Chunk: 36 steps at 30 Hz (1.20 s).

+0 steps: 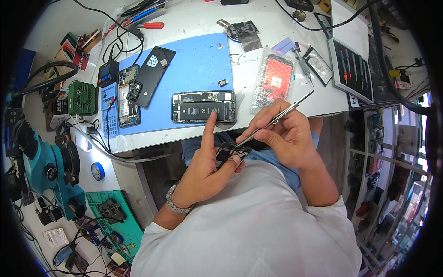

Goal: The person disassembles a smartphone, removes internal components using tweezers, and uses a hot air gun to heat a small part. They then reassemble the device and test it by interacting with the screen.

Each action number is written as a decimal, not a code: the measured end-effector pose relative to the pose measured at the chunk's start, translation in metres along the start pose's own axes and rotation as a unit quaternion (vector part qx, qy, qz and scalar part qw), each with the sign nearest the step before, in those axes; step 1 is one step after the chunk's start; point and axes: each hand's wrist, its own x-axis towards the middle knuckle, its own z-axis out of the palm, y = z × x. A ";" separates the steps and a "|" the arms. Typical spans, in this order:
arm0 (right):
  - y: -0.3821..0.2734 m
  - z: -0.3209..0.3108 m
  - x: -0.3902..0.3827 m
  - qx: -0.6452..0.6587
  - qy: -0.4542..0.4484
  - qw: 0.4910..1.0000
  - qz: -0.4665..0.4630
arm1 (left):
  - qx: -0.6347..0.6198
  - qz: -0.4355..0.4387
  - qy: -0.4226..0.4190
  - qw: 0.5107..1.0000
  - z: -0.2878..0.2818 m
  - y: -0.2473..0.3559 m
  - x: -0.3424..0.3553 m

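Note:
My left hand [196, 180] holds a small-looking black phone part [224, 150] between its thumb and lower fingers, near my body and below the table edge. Its index finger points up, with the tip over the battery of an opened phone [191, 111]. In my right hand [293, 141] is a pair of metal tweezers [294, 105], pinched between thumb and fingers. The lower end of the tweezers reaches down to the black part; whether it grips anything there is too small to tell. My left fingers partly cover the part, so its full shape is hidden.
The opened phone lies on a blue mat [198, 60]. Left of it are another opened phone [129, 99] and a dark back cover [157, 76]. A bubble-wrapped red item [274, 78] and a screwdriver case [353, 69] sit rightward. A teal microscope [50, 166] stands at left.

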 end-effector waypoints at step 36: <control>0.017 0.033 -0.015 -0.068 0.113 0.982 -0.136 | -0.276 -0.011 0.071 0.958 0.003 0.014 0.008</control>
